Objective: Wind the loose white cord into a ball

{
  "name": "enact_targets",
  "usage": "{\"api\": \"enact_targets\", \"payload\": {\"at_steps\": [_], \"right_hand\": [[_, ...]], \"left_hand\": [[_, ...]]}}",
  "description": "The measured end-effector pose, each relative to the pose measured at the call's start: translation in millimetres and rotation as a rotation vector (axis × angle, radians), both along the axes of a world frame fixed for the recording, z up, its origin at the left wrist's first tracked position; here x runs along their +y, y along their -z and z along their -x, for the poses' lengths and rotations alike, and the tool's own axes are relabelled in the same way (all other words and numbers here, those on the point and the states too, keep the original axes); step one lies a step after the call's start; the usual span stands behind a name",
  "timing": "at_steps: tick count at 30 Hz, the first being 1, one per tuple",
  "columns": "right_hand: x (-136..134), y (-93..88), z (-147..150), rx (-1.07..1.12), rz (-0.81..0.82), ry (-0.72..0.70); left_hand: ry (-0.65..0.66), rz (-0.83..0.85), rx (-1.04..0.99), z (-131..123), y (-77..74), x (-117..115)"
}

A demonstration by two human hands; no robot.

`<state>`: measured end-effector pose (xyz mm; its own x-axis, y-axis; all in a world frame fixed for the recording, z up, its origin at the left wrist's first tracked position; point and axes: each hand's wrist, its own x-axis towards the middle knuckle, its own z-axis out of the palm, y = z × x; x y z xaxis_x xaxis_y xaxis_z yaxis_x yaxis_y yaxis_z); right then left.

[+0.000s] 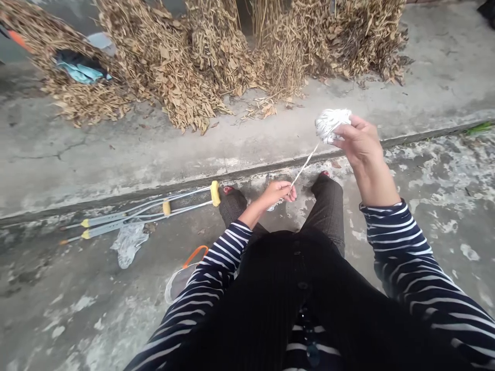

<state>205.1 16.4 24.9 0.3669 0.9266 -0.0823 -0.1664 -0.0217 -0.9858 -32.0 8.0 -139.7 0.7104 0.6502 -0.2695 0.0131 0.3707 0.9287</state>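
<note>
My right hand [362,141] is raised to the right, its fingers closed on a ball of white cord [331,123] with dark flecks. From the ball a taut strand of cord [305,166] slants down to the left. Lower down, in front of my body, my left hand [279,192] pinches that strand between its fingers. A bit of whitish material [275,206] shows just below the left hand; I cannot make out whether it is more cord.
Dried leafy stalks [201,67] are heaped along a raised concrete ledge [154,154]. On the ground at left lie crutches [154,211] with yellow pads, a clear plastic bag [130,242] and a pale container [178,282] with an orange handle. A blue and black cloth [83,71] rests among the stalks.
</note>
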Motion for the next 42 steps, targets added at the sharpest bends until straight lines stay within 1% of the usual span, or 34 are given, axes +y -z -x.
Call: {"api": "enact_targets", "payload": {"at_steps": [3, 6, 9, 12, 15, 18, 20, 23, 26, 28, 29, 30, 31, 32, 34, 36, 38, 39, 40, 41, 42], "right_hand": [[6.0, -1.3, -5.8, -0.019, -0.039, 0.049], [9.7, -4.1, -14.4, -0.018, -0.093, 0.137], [12.5, -10.1, -26.4, -0.046, -0.144, 0.192], [13.1, -23.6, -40.0, -0.108, -0.244, 0.26], [8.5, -43.8, -51.6, -0.149, -0.374, 0.305], [-0.9, -62.6, -58.1, -0.172, -0.488, 0.251], [-8.0, -70.1, -58.6, -0.172, -0.537, 0.219], [-17.1, -73.0, -54.8, -0.195, -0.571, 0.248], [-22.4, -70.0, -51.1, -0.247, -0.552, 0.281], [-23.1, -67.1, -51.7, -0.218, -0.55, 0.296], [-22.6, -65.8, -53.1, -0.189, -0.555, 0.306], [-21.9, -64.7, -54.9, -0.167, -0.56, 0.312], [-21.0, -63.8, -56.8, -0.155, -0.564, 0.319], [-20.3, -63.3, -58.2, -0.154, -0.562, 0.329], [-20.0, -62.7, -57.0, -0.143, -0.527, 0.358], [-21.5, -61.3, -47.5, -0.102, -0.437, 0.341], [-23.4, -56.3, -29.9, -0.063, -0.29, 0.215], [-23.7, -51.9, -19.3, -0.055, -0.213, 0.153], [-23.3, -46.2, -8.3, -0.046, -0.142, 0.109], [-22.2, -39.6, 2.4, -0.028, -0.083, 0.078], [-20.3, -32.2, 12.2, -0.015, -0.035, 0.047]], "left_hand": [[-0.004, 0.021, 0.054, 21.3, 8.0, -2.0], [-0.026, 0.023, 0.152, 41.9, 18.1, 3.0], [-0.055, -0.003, 0.237, 60.8, 24.1, 16.2], [-0.121, -0.08, 0.286, 77.1, 21.1, 37.8], [-0.188, -0.163, 0.316, 87.2, 7.3, 63.9], [-0.265, -0.223, 0.35, 88.0, -13.8, 88.0], [-0.298, -0.259, 0.376, 84.6, -29.6, 101.5], [-0.351, -0.332, 0.383, 77.0, -55.1, 120.1], [-0.401, -0.395, 0.342, 68.5, -80.5, 137.7], [-0.405, -0.426, 0.304, 63.0, -91.6, 145.9], [-0.4, -0.438, 0.283, 60.6, -93.3, 147.5], [-0.394, -0.444, 0.267, 58.5, -91.6, 147.0], [-0.386, -0.44, 0.265, 56.8, -86.5, 144.2], [-0.372, -0.425, 0.287, 55.3, -77.8, 139.1], [-0.336, -0.373, 0.39, 51.9, -52.3, 124.1], [-0.31, -0.33, 0.494, 45.6, -23.0, 107.4], [-0.315, -0.331, 0.493, 33.1, -0.4, 93.6], [-0.319, -0.338, 0.466, 24.0, 5.8, 88.5], [-0.32, -0.345, 0.439, 13.3, 8.0, 84.5], [-0.317, -0.351, 0.398, 1.0, 6.1, 81.5], [-0.315, -0.356, 0.338, -12.1, 0.9, 79.3]]}}
